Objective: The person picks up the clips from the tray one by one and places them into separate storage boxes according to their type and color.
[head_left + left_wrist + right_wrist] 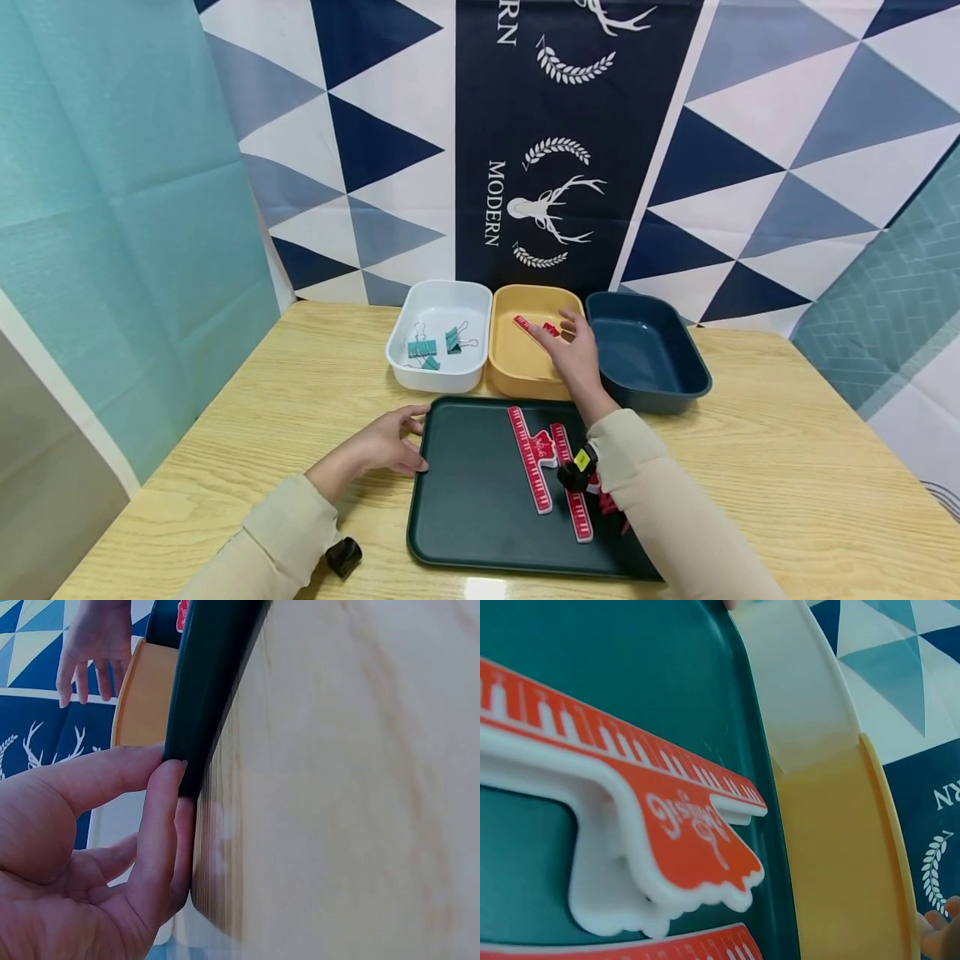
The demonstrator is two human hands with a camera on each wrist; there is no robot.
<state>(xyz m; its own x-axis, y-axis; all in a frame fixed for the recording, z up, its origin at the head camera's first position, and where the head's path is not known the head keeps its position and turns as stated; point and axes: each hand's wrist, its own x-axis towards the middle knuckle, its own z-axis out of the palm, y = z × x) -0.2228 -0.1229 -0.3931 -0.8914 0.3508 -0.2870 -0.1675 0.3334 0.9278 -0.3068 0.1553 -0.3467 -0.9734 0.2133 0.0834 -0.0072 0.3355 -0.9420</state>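
My right hand [577, 354] hangs over the yellow bin [517, 379], fingers spread and holding nothing; the left wrist view shows the same hand [97, 652] with fingers pointing down. Below it in the bin lies a red-and-white piano-key clip [522, 323], partly hidden by the hand. At the dark green tray's [465, 500] left edge, my left hand [386, 442] touches the rim with thumb and fingers apart. Two piano-key clips, one on the left [531, 467] and one on the right [577, 517], lie on the tray. The right wrist view shows a clip [697, 832] up close.
A white bin [401, 367] with several teal binder clips [422, 347] stands left of the yellow one, a dark blue bin [645, 350] right of it. More red pieces [606, 502] show on the tray beside my right sleeve [675, 508]. Patterned cloth [405, 125] hangs behind the table.
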